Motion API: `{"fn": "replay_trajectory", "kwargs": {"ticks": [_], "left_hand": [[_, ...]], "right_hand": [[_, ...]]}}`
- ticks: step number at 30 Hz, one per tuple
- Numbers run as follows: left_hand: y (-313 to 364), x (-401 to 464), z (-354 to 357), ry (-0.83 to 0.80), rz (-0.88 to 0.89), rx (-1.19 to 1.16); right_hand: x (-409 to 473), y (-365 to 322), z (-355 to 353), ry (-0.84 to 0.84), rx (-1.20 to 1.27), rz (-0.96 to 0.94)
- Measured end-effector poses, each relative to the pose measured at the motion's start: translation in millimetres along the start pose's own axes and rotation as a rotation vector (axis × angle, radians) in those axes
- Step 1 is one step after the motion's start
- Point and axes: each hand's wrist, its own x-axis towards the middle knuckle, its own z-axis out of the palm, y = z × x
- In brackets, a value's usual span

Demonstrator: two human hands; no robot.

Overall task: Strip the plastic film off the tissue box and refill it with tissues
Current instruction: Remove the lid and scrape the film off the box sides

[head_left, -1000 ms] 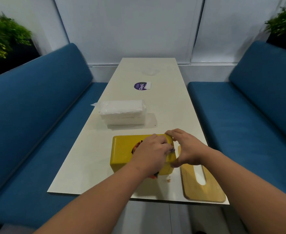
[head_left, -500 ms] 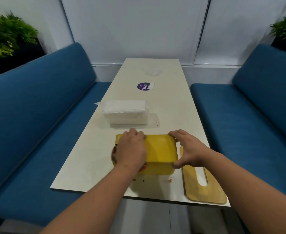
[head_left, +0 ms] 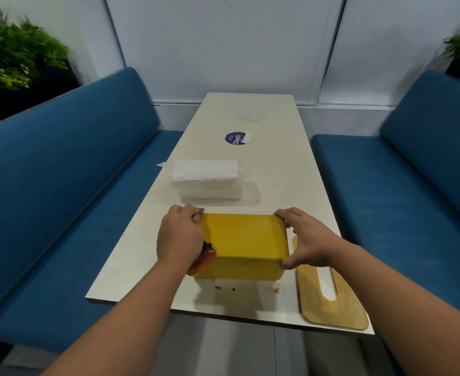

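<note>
Both hands flank the yellow tissue box (head_left: 243,244) near the table's (head_left: 291,172) front edge: the left hand (head_left: 178,237) pinches film at its left end, the right hand (head_left: 303,240) grips its right end. Wrapped tissues (head_left: 205,180) lie just beyond.

Smooth matt yellow tissue box (head_left: 243,241), glossy film-wrapped tissue pack (head_left: 206,178), wooden lid (head_left: 332,299), smooth pale table (head_left: 277,164).
</note>
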Motion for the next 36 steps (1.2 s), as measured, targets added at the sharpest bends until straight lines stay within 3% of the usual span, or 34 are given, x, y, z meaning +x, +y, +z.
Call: {"fn": "replay_trajectory", "kwargs": {"ticks": [5,10,15,21,24,27,31,36], "left_hand": [[-19,3,-4,-0.013,-0.217,-0.199],[-37,-5,-4,-0.146,-0.410,-0.443],[-37,-7,-3,-0.151,-0.411,-0.527],[-42,-12,-12,-0.148,-0.408,-0.559],[-53,-10,-22,-0.087,-0.464,-0.568],[-47,-9,-31,-0.078,-0.544,-0.739],[-11,-8,-38,-0.145,-0.527,-1.063],[22,-6,-40,-0.141,-0.483,-1.169]], "right_hand": [[5,-5,-7,-0.057,-0.109,0.029],[22,-34,-12,-0.117,-0.355,-0.009],[53,-95,7,-0.060,-0.421,-0.177],[63,-132,22,0.014,-0.537,-0.254],[54,-123,-6,0.089,-0.440,-0.279],[40,-104,-33,0.118,-0.195,-0.226],[21,-78,-34,0.104,0.174,-0.144],[2,-57,-20,0.110,0.545,-0.129]]}}
